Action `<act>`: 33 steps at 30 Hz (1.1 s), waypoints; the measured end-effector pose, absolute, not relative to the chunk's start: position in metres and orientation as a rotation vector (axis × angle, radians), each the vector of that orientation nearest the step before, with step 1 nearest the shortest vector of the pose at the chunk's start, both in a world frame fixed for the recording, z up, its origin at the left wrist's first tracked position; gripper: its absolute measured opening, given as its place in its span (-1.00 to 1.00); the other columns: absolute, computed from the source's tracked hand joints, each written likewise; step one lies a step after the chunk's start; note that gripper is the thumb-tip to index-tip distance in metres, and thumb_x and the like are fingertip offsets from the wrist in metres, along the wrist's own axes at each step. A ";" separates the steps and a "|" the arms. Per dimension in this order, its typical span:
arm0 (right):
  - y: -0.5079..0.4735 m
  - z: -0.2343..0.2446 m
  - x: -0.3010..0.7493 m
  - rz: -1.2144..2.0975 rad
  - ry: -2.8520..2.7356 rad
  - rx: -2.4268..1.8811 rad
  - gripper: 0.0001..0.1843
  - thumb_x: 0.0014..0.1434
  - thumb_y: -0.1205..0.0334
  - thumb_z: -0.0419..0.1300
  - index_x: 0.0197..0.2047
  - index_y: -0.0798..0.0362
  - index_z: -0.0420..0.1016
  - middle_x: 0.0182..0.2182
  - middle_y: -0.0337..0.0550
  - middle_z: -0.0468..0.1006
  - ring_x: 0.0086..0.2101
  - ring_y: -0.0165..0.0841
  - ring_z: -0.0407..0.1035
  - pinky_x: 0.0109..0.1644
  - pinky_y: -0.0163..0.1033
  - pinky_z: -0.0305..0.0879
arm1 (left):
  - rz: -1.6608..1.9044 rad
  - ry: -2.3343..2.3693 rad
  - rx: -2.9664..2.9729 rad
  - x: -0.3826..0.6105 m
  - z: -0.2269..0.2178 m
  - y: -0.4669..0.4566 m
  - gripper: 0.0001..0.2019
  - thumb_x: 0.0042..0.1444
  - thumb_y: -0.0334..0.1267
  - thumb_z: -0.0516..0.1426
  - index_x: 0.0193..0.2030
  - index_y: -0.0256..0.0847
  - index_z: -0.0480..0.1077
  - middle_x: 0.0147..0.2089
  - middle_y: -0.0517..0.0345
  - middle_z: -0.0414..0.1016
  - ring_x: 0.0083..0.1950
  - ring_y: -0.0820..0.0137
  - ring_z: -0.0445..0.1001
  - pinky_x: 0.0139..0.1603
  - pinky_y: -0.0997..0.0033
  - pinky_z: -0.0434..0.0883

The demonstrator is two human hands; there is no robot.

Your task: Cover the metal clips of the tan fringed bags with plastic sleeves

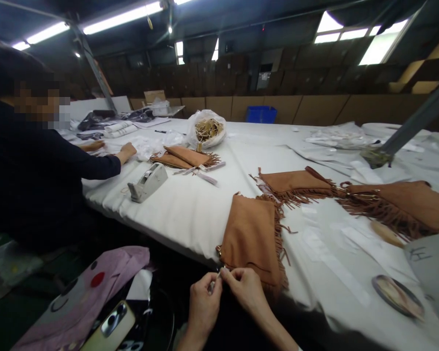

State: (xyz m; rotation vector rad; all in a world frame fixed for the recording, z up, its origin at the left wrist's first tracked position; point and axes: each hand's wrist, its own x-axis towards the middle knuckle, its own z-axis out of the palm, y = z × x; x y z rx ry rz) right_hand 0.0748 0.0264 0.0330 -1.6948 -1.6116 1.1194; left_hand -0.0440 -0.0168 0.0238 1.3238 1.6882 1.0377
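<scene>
My left hand [204, 302] and my right hand [246, 288] meet at the table's near edge, both pinched on a small pale item [215, 279] that I cannot make out. It sits at the lower corner of a tan fringed suede bag [254, 234] lying flat on the white table [190, 209]. My right hand touches that bag's bottom edge.
More tan fringed bags lie at the right [398, 204], centre [296, 184] and far middle [185, 158]. A tape dispenser [148, 182], a plastic bag of hardware [207, 129] and a round dish [397, 295] rest on the table. A person in dark clothes [32, 165] works at the left. A phone [111, 329] lies near my lap.
</scene>
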 end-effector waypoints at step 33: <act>0.021 0.051 0.096 1.560 -1.268 -1.541 -0.66 -0.08 0.06 0.23 -0.29 0.12 0.37 -0.71 -0.33 0.41 -0.73 -0.49 0.24 -0.66 -0.44 0.04 | 0.964 1.135 0.434 -0.061 0.027 0.000 -0.61 -0.22 -0.16 0.32 -0.24 -0.36 0.51 -0.53 0.16 0.46 -0.72 0.70 0.09 -0.68 0.60 -0.13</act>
